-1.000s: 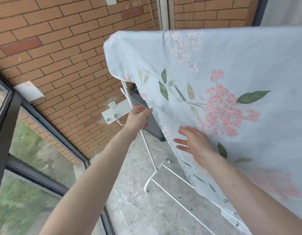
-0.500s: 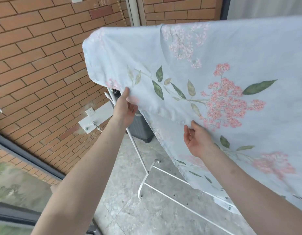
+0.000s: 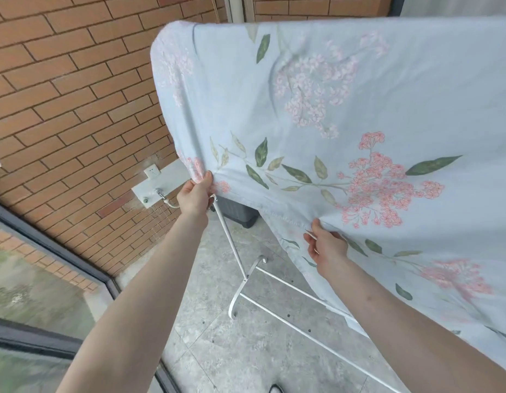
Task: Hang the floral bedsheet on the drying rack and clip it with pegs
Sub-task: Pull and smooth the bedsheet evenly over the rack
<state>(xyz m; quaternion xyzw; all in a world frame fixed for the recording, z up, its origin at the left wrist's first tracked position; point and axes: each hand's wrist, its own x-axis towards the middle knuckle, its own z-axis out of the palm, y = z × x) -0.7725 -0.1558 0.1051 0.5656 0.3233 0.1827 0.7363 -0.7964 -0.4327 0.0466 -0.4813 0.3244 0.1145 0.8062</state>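
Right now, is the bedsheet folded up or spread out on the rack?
Spread out: the bedsheet drapes wide over the rack, both hands gripping its lower edge.

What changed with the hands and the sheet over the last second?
The left hand went from beside the rack pole to gripping the bedsheet near its left edge. The right hand, flat on the fabric before, now pinches the hem. The sheet stays draped over the drying rack; no pegs in view.
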